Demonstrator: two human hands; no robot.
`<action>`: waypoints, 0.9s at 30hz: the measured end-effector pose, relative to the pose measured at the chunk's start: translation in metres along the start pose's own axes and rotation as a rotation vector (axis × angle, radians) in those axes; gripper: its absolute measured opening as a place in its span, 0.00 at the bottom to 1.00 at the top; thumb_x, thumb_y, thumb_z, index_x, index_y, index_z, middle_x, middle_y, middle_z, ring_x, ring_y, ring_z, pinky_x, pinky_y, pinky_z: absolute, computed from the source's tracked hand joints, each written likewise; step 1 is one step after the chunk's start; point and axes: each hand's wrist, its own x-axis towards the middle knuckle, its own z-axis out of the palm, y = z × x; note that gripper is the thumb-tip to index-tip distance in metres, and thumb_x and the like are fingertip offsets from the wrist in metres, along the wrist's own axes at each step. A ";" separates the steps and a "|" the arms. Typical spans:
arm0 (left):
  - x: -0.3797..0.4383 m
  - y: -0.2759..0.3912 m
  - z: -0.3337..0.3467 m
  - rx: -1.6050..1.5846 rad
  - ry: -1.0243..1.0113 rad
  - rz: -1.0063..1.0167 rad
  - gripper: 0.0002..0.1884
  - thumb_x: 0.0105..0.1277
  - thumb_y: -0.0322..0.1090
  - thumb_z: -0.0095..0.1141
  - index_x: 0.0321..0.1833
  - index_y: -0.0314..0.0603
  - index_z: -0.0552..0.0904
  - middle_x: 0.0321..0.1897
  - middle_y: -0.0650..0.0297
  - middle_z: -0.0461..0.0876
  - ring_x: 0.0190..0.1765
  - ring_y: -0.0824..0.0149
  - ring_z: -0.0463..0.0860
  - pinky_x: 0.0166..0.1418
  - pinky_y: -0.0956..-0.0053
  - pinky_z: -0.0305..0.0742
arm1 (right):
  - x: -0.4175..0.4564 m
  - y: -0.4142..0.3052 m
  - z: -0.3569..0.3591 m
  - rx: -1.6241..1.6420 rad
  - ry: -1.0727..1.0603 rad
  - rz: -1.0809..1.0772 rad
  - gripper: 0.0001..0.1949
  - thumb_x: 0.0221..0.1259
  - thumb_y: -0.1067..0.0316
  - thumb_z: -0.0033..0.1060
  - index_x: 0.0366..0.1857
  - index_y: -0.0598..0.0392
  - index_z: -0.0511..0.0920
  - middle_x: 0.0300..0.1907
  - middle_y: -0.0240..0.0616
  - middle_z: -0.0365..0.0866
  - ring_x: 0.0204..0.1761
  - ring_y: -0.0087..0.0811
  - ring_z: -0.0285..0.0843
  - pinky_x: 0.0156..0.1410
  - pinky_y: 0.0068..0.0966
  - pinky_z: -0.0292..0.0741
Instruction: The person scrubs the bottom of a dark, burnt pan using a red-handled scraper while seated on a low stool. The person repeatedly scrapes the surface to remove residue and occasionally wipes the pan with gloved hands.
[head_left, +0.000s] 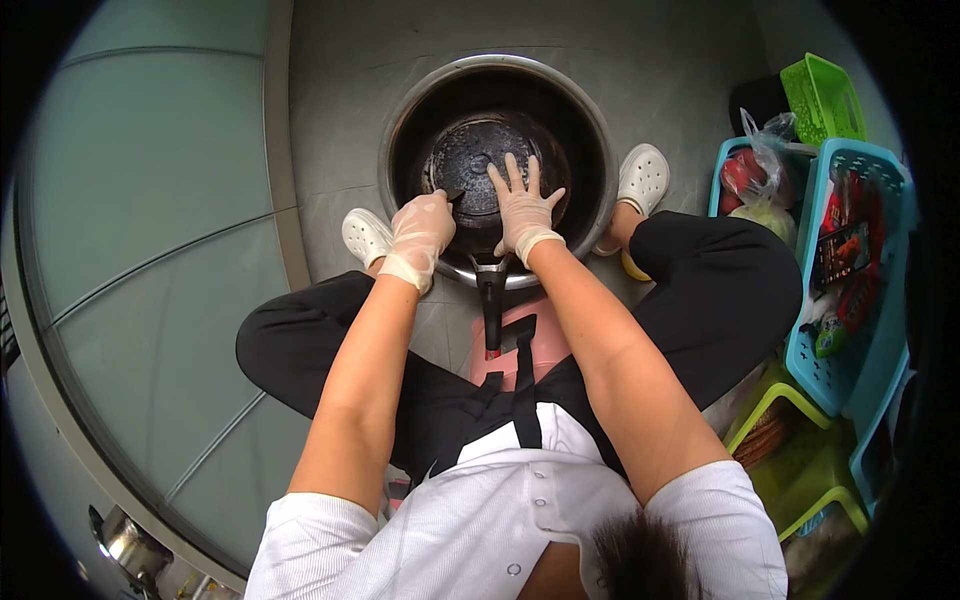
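Note:
A frying pan (480, 169) with a blackened, stained underside lies bottom up in a large round metal basin (604, 127). Its black handle (491, 304) sticks out over the basin's near rim, towards me. My left hand (424, 225), in a thin translucent glove, is closed around a small dark tool (454, 195); only its dark tip shows, against the pan's underside, and its kind cannot be told. My right hand (525, 206), gloved the same way, rests with fingers spread on the right part of the pan's underside.
The basin stands on grey floor tiles (345, 127) between my feet in white clogs (643, 176). A pink stool (480, 345) is partly visible beneath me. At the right are blue baskets (814, 367) of packets and green baskets (814, 90). Frosted glass panels (157, 165) line the left.

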 end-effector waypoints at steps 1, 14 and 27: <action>0.000 0.001 0.001 -0.005 0.010 0.002 0.14 0.74 0.40 0.47 0.51 0.43 0.83 0.44 0.47 0.86 0.51 0.45 0.83 0.55 0.53 0.77 | 0.001 0.001 0.000 0.001 0.003 0.003 0.71 0.24 0.52 0.90 0.79 0.30 0.41 0.83 0.29 0.30 0.82 0.51 0.22 0.70 0.78 0.51; 0.007 -0.003 0.003 0.025 0.029 0.073 0.13 0.73 0.42 0.48 0.48 0.43 0.82 0.43 0.48 0.86 0.51 0.47 0.84 0.55 0.54 0.78 | 0.000 0.006 -0.004 0.031 -0.001 0.001 0.71 0.24 0.53 0.91 0.79 0.30 0.42 0.83 0.30 0.30 0.82 0.50 0.23 0.71 0.76 0.52; 0.049 0.012 -0.009 0.084 0.050 0.133 0.12 0.73 0.40 0.49 0.48 0.43 0.83 0.42 0.50 0.87 0.49 0.50 0.86 0.52 0.56 0.80 | 0.002 0.011 0.000 0.058 -0.004 -0.026 0.71 0.23 0.52 0.90 0.79 0.32 0.44 0.83 0.32 0.31 0.82 0.52 0.23 0.71 0.74 0.53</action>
